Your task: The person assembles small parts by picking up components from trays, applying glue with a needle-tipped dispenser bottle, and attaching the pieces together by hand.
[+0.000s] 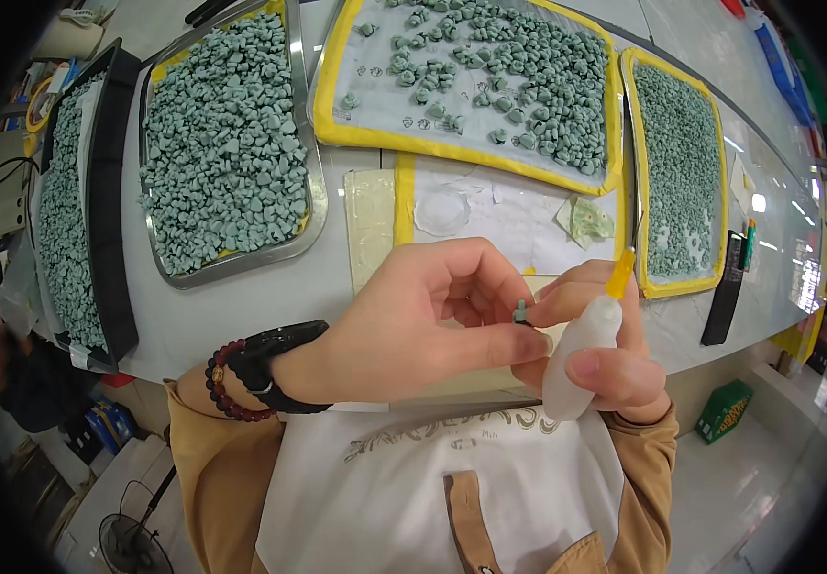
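Observation:
My left hand (404, 320) pinches a tiny grey-green plastic piece (520, 311) between thumb and fingertip, in front of my chest. The fingers of my right hand (628, 378) wrap a white squeeze bottle (578, 368), its yellow needle tip (622, 275) pointing up and away from the small piece. Fingertips of the right hand meet those of the left around the piece, so part of it is hidden. Beneath the hands lies a yellow-edged board with white paper (499, 225), bearing a round clear patch and a crumpled green-stained scrap (585, 222).
Grey-green pieces heap in a metal tray (316, 196) at left and a black bin (112, 206) at far left. More lie on a yellow-rimmed tray (337, 57) behind and another (715, 273) at right. Beside the latter lies a black bar (722, 306). A fan (131, 545) stands lower left.

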`<control>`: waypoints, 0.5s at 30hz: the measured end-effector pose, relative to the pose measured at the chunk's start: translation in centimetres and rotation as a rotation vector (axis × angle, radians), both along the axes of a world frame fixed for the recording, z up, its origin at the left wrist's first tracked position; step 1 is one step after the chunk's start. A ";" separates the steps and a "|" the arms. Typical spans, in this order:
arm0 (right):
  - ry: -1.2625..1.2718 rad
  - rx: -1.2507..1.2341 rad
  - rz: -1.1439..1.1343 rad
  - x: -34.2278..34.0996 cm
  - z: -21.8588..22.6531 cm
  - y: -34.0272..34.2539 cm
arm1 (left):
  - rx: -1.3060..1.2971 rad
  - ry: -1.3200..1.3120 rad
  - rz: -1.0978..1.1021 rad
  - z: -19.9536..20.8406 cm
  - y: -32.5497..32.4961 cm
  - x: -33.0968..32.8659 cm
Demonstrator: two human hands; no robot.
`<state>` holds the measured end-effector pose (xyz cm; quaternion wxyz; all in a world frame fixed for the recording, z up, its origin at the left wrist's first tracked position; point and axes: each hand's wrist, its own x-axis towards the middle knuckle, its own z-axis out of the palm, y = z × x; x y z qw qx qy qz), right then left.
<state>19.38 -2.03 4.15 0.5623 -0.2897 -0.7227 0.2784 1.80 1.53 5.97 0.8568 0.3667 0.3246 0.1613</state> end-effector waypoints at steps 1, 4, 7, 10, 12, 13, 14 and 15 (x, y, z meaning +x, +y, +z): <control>0.002 -0.010 0.001 0.0 0.1 0.0 | 0.000 0.000 0.000 0.0 0.1 -0.1; 0.004 -0.038 -0.001 0.4 0.4 0.0 | -0.077 -0.122 0.086 0.0 0.3 -0.2; 0.009 -0.068 -0.002 0.7 0.7 0.0 | -0.090 -0.144 0.081 1.3 0.4 -0.4; 0.054 -0.111 0.034 1.6 0.9 -0.4 | -0.122 -0.149 0.105 2.3 0.3 -0.7; 0.075 -0.133 0.049 1.7 1.2 -0.5 | -0.171 -0.146 0.142 2.6 0.2 -0.7; 0.060 -0.112 0.017 1.5 1.4 -0.5 | -0.171 -0.147 0.139 2.7 0.1 -0.7; 0.045 -0.092 -0.015 1.3 1.5 -0.5 | -0.182 -0.174 0.157 2.7 -0.1 -0.7; 0.029 -0.071 -0.046 1.2 1.6 -0.6 | -0.193 -0.200 0.175 2.6 -0.2 -0.7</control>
